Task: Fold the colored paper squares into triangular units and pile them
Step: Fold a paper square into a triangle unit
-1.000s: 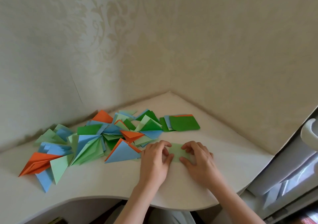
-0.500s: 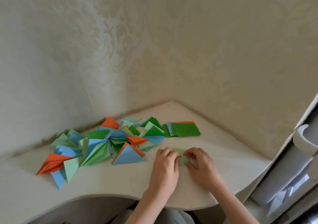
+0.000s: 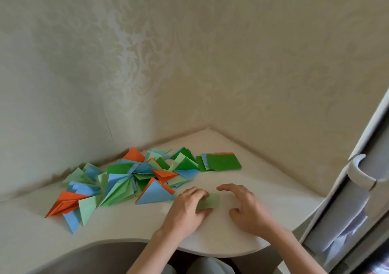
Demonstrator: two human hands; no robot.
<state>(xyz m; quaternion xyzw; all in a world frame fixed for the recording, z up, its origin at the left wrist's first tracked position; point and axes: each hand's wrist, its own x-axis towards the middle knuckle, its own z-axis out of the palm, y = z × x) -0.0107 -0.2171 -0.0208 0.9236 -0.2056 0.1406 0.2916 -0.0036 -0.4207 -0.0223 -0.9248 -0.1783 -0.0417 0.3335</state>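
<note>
Forearms rise from the bottom edge toward the curved front of the white corner table. On it, the left hand grips a pale green folded paper piece: the fingers curl over the piece's left end and the thumb lies along its near edge. The piece lies flat on the table, its right part uncovered. The right hand is just beside the piece on the right, apart from it, holding nothing, with fingers spread and loosely bent above the table; whether the fingertips touch the surface cannot be told.

Farther back and to the left, a loose pile of folded triangular paper units in blue, pale green, dark green and orange spreads across the table toward the left wall. A blue triangle with an orange edge lies nearest the left hand, close to its fingers. Behind the hands and to the right of the pile, a small flat stack of colored paper squares lies with a dark green sheet on top and an orange edge showing at the back. Patterned cream wallpaper covers both walls that meet at the corner. At the right edge stands a white door with a curved handle.
</note>
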